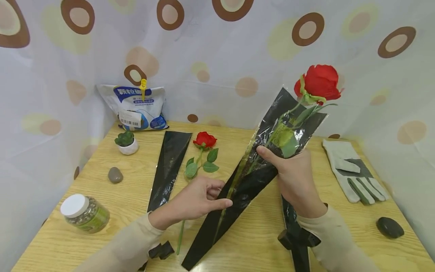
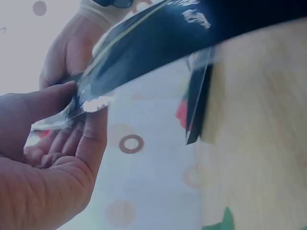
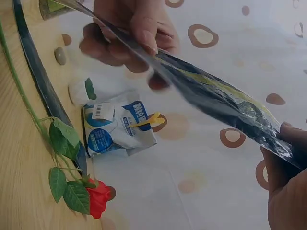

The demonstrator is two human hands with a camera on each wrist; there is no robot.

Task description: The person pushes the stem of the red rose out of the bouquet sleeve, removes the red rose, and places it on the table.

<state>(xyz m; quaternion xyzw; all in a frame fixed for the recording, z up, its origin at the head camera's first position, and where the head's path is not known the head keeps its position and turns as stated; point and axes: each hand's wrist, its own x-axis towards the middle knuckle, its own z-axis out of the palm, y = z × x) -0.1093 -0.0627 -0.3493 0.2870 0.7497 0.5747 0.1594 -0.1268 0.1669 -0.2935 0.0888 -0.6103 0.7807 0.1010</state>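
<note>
gripped black sleeve (image 1: 251,185) with right hand (image 1: 295,173) near its mouth, and pinched its edge lower down with left hand (image 1: 200,198). had red rose (image 1: 321,84) inside, with bloom above the right hand, clear of the mouth. seemed mid-wrapping; probably needed to hold firm with the right and straighten the edge with the left, before turning to loose rose (image 1: 205,140) beyond the left hand.
</note>
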